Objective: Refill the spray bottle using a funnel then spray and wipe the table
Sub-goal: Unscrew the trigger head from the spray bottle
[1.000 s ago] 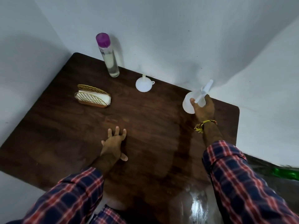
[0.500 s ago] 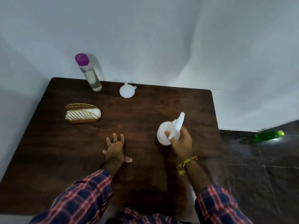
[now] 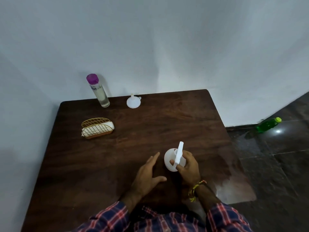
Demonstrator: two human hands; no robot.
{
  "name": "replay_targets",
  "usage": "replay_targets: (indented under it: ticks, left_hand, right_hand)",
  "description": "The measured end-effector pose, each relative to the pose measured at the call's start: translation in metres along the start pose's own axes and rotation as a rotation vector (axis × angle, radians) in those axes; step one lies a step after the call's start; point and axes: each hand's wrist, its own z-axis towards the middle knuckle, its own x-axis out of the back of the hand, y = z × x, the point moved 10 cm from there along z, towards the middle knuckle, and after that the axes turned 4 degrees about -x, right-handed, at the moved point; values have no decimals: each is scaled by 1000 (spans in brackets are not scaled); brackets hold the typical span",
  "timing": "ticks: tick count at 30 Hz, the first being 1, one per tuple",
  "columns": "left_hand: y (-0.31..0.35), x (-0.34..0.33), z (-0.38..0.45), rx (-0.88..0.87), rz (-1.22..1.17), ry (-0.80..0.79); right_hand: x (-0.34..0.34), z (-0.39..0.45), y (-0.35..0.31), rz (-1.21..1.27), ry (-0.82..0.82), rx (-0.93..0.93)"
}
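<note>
My right hand [image 3: 189,168] grips a white spray bottle [image 3: 169,160] with a white trigger head, standing near the middle of the dark wooden table [image 3: 150,131]. Just left of the bottle, my left hand [image 3: 148,174] hovers open with fingers spread and holds nothing. A white funnel [image 3: 132,102] sits mouth-down at the far edge of the table. To the funnel's left stands a tall clear bottle [image 3: 99,91] with a purple cap and some pale liquid inside.
A gold wire holder with white napkins [image 3: 97,128] stands on the left of the table. A green bottle [image 3: 267,125] lies on the dark tiled floor at right. White walls close off the table's far and left sides.
My right hand brought the spray bottle from the far right corner toward the middle, nearer me. My left hand lifted off the table and moved right, close to the bottle. The camera also shifted.
</note>
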Motion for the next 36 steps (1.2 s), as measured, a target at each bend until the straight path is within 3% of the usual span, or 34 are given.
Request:
replay_targets:
  ticks: [6,11,13,19,24,28,30,34,36]
  left_hand:
    - [58,5,9,-105,-284,11]
    - [87,38,11,-118,-333,326]
    - [92,47,10,-123,-372,400]
    - [109,84,12,-141,-518,615]
    - [101,86,14,-52,-666,701]
    - [95,84,20,20,-853,656]
    - [90,82,20,52,-926,655]
    - [78,81,19,122,-1093,748]
    - [75,85,20,129,-1133,764]
  right_hand:
    - [1,-1,-25,-89,-66,7]
    - [9,-7,-63,-110,-71,125]
    - [13,-4,-71,21,-153,132]
    - [20,-4,-71,682,-567,-179]
    - [5,-10,-82,754,-635,-205]
    - [0,-14,-87,788,-747,-219]
    - [-1,-14,-90,763,-727,-200]
    - [17,-5,-104,486,-406,2]
    - [21,-3,-111,378,-325,81]
